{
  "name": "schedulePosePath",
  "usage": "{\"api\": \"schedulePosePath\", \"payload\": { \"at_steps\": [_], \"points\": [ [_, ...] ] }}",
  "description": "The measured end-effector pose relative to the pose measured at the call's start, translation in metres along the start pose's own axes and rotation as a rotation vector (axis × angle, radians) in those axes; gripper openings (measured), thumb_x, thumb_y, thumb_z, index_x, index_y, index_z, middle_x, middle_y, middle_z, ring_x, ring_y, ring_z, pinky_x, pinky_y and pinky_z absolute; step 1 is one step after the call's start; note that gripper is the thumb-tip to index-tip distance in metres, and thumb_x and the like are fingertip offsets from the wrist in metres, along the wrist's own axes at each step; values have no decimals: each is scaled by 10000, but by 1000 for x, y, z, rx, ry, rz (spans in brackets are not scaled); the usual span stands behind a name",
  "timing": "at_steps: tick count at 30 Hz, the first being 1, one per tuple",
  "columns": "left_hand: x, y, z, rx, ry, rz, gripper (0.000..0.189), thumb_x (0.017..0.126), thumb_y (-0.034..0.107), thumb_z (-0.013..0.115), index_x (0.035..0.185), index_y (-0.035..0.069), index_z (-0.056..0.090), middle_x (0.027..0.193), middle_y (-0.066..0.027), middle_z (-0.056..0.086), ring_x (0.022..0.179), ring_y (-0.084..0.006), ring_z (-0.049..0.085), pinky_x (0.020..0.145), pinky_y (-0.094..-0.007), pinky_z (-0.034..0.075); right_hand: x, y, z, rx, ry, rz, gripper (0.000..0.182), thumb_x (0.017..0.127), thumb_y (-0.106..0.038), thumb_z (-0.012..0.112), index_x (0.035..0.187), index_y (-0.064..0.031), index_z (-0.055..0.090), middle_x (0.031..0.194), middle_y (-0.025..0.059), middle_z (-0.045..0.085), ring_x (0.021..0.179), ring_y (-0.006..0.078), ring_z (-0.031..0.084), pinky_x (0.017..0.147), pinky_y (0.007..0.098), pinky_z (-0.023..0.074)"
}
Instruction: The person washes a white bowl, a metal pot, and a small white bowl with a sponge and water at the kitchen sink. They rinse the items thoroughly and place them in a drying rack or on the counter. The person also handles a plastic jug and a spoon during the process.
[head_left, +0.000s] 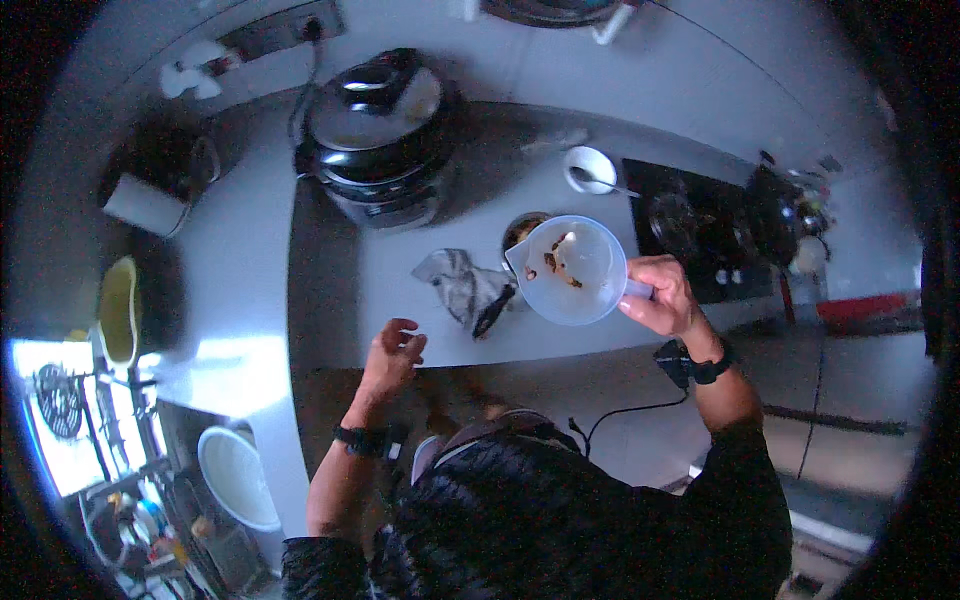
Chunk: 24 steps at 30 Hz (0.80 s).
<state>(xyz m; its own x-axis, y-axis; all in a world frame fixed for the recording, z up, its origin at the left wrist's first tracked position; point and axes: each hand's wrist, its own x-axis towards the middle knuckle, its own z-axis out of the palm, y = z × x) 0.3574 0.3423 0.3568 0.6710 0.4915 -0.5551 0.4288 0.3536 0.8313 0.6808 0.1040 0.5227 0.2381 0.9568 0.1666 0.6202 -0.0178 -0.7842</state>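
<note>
My right hand (661, 294) grips the handle of a translucent plastic measuring jug (592, 296), its spout pointing left. Brown bits and a small pale piece lie inside. Partly hidden behind the jug's upper left rim is a dark round container (517, 227) with something brownish in it. A crumpled grey and dark plastic bag (459, 281) lies on the counter left of the jug. My left hand (397, 349) hovers at the counter's front edge, fingers loosely curled and holding nothing. Behind the jug stands a white bowl (583, 159) with a spoon (609, 184) in it.
A large dark electric cooker (375, 142) with a lid stands at the back left. To the right is a black cooktop (660, 217) with pans. A mug (146, 204), a yellowish dish (120, 311) and a white basin (236, 476) are at the left. A black cable (637, 409) hangs below the counter.
</note>
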Motion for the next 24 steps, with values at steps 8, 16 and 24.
{"api": "schedulePosePath", "payload": {
  "at_steps": [8,16,24],
  "points": [
    [-193,-19,-148,-108,760,50,311,930,172,582,1201,31,523,889,-66,628,691,-145,631,522,-260,498,87,-39,73,237,-270,-343,295,813,-281,622,764,9,613,718,122,599,630,284,589,602,355,456],
    [-430,-76,-250,-101,1624,263,288,937,237,608,1168,71,565,985,-23,621,758,-103,615,552,-201,451,151,-125,186,357,-517,-501,312,818,-285,617,865,19,661,758,148,641,659,303,612,624,375,482],
    [-583,-85,-351,98,1932,157,345,995,282,485,1259,66,538,1127,-40,583,950,-129,561,738,-294,482,168,-262,335,501,-855,-419,216,856,-145,552,898,22,681,861,143,689,792,220,672,730,327,515]
  ]
}}
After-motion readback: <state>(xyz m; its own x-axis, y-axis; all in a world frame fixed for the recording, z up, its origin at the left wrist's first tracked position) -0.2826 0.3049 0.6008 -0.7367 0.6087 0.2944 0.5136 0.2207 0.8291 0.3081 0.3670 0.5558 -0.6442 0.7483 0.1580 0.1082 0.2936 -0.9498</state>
